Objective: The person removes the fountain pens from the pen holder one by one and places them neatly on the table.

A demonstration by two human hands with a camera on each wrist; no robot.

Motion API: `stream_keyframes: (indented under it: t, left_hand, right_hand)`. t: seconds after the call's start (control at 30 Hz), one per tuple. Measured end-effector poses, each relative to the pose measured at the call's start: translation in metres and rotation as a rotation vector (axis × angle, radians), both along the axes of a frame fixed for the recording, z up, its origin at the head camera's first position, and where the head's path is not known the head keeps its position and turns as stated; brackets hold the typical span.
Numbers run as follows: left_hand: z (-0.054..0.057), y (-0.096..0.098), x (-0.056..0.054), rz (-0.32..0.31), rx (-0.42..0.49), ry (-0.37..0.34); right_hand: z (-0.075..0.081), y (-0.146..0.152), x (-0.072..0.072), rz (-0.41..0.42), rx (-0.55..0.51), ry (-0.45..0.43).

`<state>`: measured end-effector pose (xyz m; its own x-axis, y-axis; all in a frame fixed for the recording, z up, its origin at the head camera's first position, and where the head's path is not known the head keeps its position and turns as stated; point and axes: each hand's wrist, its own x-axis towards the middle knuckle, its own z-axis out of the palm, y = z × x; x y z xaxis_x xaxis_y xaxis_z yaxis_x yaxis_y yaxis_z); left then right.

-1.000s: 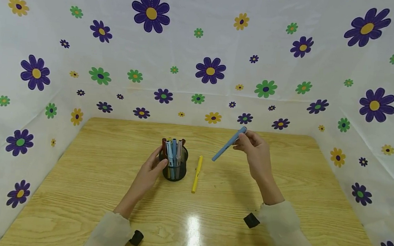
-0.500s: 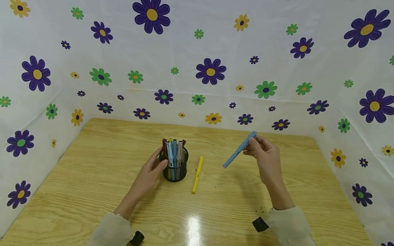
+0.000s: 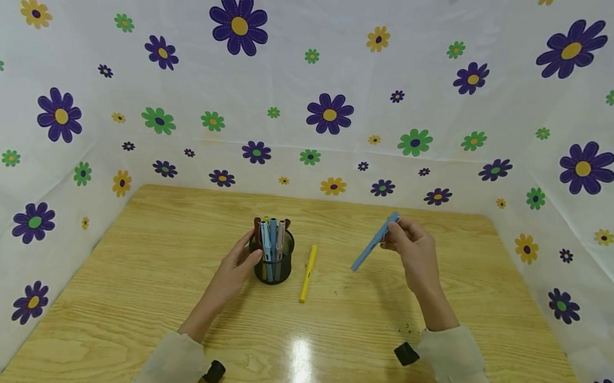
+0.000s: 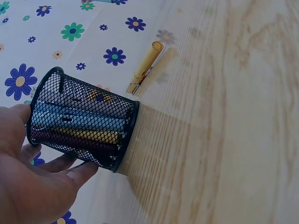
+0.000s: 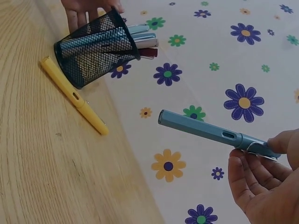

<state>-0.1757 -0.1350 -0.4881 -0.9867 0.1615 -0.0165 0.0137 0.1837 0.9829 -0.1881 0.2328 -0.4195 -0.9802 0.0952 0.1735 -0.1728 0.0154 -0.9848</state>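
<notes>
My right hand [image 3: 415, 257] pinches a blue pen [image 3: 375, 243] by its capped end, between thumb and fingers, above the table. The pen slants, its bare end pointing down and left; in the right wrist view the silver clip lies by the fingertips. My left hand [image 4: 42, 172] grips a black mesh pen cup [image 4: 84, 119] that stands upright on the table, thumb near the rim and fingers along its side. Several pens [image 3: 270, 240] stand in the cup, blue, grey-pink, dark red and yellow. To the cup's right lies a yellow pen [image 3: 308, 274] flat on the wood.
The wooden table [image 3: 143, 275] is walled at the back and both sides by a white flower-print cloth [image 3: 333, 61]. Small dark specks [image 3: 408, 328] lie near the right wrist. A black block [image 3: 406, 354] sits at the right cuff, another black block [image 3: 214, 372] at the left.
My right hand has moved right and slightly toward me with the blue pen, mostly in the first half second. The left hand, the cup and the yellow pen have stayed put.
</notes>
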Motion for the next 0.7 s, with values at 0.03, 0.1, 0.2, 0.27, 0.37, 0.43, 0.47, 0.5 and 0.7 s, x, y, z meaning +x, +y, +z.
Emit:
stream_keyframes:
  t: [0.03, 0.1, 0.2, 0.27, 0.37, 0.43, 0.47, 0.5, 0.7]
  left_hand:
    - [0.000, 0.000, 0.000, 0.000, 0.000, 0.000]
    - [-0.001, 0.000, 0.000, 0.001, -0.001, -0.001]
    - [-0.001, 0.000, 0.000, 0.002, -0.001, 0.000]
    - [-0.001, 0.000, 0.000, 0.003, -0.002, -0.002]
    - [-0.001, 0.000, 0.000, 0.004, -0.002, -0.003]
    - [-0.001, 0.000, 0.001, 0.005, 0.000, -0.004]
    - [-0.001, 0.000, 0.000, 0.005, 0.003, -0.004]
    - [-0.001, 0.000, 0.000, 0.006, 0.004, -0.005]
    - [-0.001, 0.001, 0.000, 0.010, 0.006, -0.008]
  right_hand:
    - [-0.001, 0.000, 0.000, 0.000, 0.002, -0.003]
    - [-0.003, 0.000, 0.000, -0.002, 0.013, -0.014]
    - [-0.004, 0.000, 0.000, -0.003, 0.027, -0.033]
    - [-0.005, -0.001, 0.000, -0.004, 0.036, -0.051]
    - [-0.007, -0.002, -0.001, 0.000, 0.042, -0.072]
    - [-0.009, -0.002, -0.001, 0.006, 0.046, -0.081]
    - [-0.011, -0.002, -0.002, 0.010, 0.046, -0.084]
    - [-0.012, -0.003, -0.002, 0.013, 0.047, -0.087]
    - [-0.017, -0.004, -0.002, 0.028, 0.056, -0.103]
